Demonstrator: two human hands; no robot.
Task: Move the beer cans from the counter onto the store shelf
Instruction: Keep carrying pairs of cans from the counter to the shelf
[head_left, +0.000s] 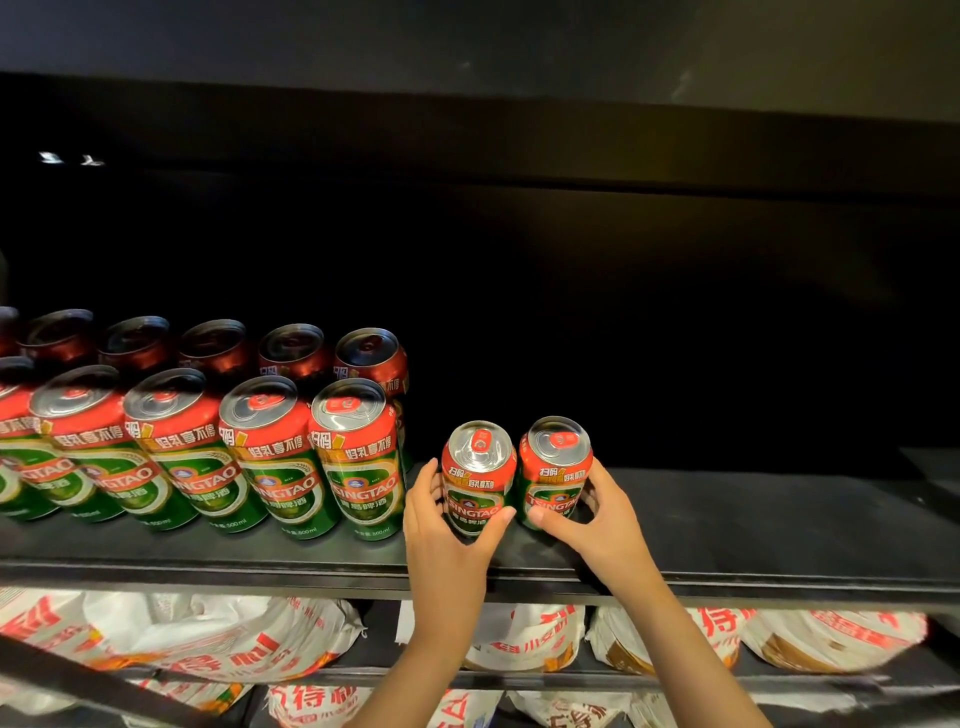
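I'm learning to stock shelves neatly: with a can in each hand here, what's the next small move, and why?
Probably slide both cans left, up against the front row. The left hand grips one can, the right hand the other. Both look upright on the shelf, but a gap separates them from the nearest can in the row.

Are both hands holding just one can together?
No, the left hand grips one Tsingtao beer can and the right hand grips a second Tsingtao can beside it on the shelf.
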